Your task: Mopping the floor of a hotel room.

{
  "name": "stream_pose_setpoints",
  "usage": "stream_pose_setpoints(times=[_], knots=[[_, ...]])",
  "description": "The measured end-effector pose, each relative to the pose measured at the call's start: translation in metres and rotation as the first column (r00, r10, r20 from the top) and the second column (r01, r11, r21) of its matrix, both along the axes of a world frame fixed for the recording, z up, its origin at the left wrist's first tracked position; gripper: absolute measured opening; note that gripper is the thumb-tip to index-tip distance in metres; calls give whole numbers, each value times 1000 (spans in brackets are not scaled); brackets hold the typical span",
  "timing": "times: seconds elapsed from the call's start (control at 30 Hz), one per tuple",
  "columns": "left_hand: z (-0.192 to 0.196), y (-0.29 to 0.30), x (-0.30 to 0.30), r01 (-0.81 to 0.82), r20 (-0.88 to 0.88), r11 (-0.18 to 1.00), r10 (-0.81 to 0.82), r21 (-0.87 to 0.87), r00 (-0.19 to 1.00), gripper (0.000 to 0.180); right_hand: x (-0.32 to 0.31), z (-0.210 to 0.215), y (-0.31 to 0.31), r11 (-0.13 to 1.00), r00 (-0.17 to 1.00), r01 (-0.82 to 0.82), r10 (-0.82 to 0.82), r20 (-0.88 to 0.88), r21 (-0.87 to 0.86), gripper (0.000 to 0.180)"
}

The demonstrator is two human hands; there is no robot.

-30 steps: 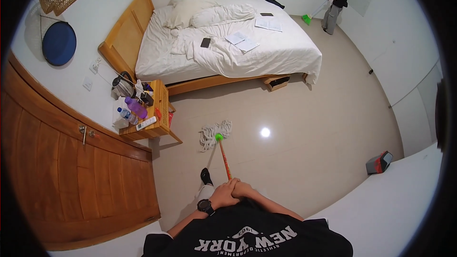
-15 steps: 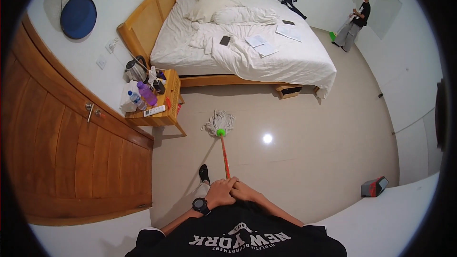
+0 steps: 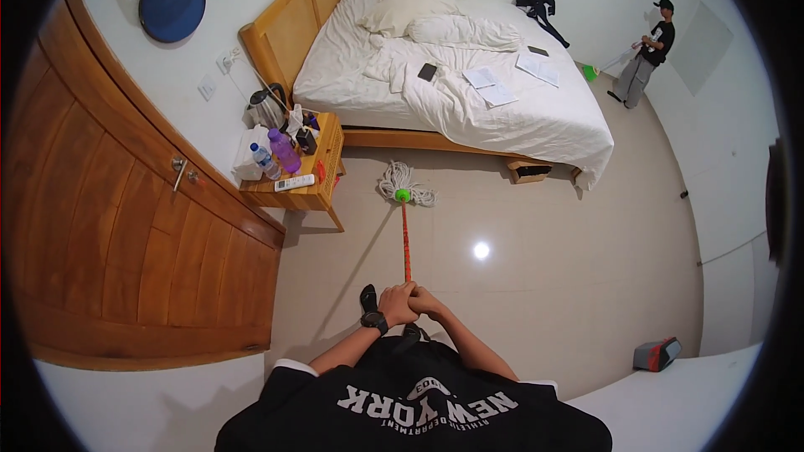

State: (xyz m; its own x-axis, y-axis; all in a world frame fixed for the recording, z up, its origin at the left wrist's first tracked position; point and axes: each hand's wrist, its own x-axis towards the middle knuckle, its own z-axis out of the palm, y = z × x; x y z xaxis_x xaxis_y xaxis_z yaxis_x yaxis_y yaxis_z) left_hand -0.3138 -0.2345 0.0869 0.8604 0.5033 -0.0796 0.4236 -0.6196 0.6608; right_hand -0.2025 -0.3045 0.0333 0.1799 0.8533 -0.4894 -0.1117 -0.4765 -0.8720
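Note:
Both of my hands are closed around the orange handle of a mop (image 3: pixel 406 238), close together in front of my body. My left hand (image 3: pixel 397 305), with a black watch on its wrist, sits against my right hand (image 3: pixel 426 302); the fingers overlap at the top of the handle. From there the handle runs away from me to a green socket. The mop's grey-white string head (image 3: pixel 399 176) lies spread on the tiled floor (image 3: pixel 536 285), between the bedside table and the bed's side.
At the left stands a wooden bedside table (image 3: pixel 289 199) with bottles, a remote and a kettle, beside a wooden door (image 3: pixel 142 226). The bed (image 3: pixel 536 125) fills the back, an open box (image 3: pixel 529 171) beneath it. Another person (image 3: pixel 649 59) holds a green-headed tool at the far right. A grey-red object (image 3: pixel 657 354) is near right.
My hands and the mop have pushed forward, so its head is farther away, nearer the bed, with strings spread sideways. The view has shifted. The other person's green-headed tool has swung outward.

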Motion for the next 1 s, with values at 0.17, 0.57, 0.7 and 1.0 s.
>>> stream_pose_setpoints(times=[0.17, 0.57, 0.7, 1.0], knots=[[88, -1, -22, 17, 3, 999, -17, -49, 1000, 49, -15, 59, -5, 988, 987, -151, 152, 59, -16, 36], [12, 94, -12, -134, 71, 991, 134, -6, 988, 50, -1, -29, 113, 974, 928, -217, 228, 296, -71, 37], [35, 118, -20, -203, 48, 979, 204, -26, 978, 50, -5, 33, 148, 951, 923, -285, 306, 236, -117, 37], [40, 180, -41, -289, 116, 957, 291, -31, 950, 48, -21, 36, 224, 920, 896, -390, 369, 247, 40, 33]])
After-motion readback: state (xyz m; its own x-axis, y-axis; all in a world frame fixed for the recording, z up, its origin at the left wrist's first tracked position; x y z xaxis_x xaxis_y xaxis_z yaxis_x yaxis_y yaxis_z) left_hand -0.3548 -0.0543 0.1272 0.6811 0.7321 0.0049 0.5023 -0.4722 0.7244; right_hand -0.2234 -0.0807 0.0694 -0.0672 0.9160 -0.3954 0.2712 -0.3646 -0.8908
